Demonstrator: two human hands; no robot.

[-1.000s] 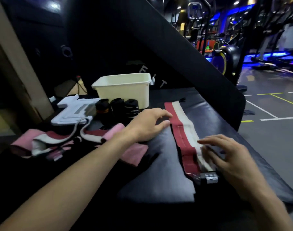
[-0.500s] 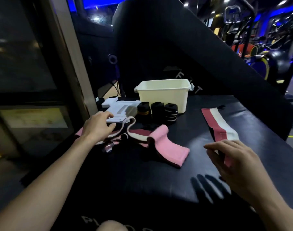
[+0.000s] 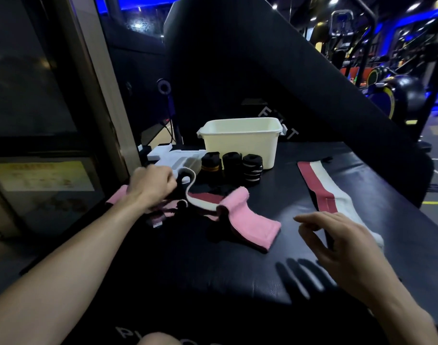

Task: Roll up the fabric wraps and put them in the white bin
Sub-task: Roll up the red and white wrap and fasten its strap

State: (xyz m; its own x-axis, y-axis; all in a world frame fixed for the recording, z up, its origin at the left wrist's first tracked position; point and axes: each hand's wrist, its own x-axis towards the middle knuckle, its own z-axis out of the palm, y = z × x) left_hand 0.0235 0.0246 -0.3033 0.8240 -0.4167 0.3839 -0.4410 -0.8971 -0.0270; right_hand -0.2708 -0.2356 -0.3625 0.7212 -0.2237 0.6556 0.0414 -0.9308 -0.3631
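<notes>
1. Three rolled black wraps [image 3: 231, 168] stand just before one white bin [image 3: 240, 143], far centre.
2. One flat striped wrap [image 3: 322, 188] lies right; right hand [image 3: 337, 240] hovers, fingers loosely spread.
3. Left hand [image 3: 152, 186] grips the tangled pink wrap [image 3: 243, 215].

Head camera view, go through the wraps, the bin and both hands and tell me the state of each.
white bin: upright, open-topped
three black wraps: rolled, standing outside the bin
pink wrap: unrolled, crumpled
red and white wrap: unrolled, flat
left hand: gripping the pink wrap pile
right hand: open, holding nothing
</notes>
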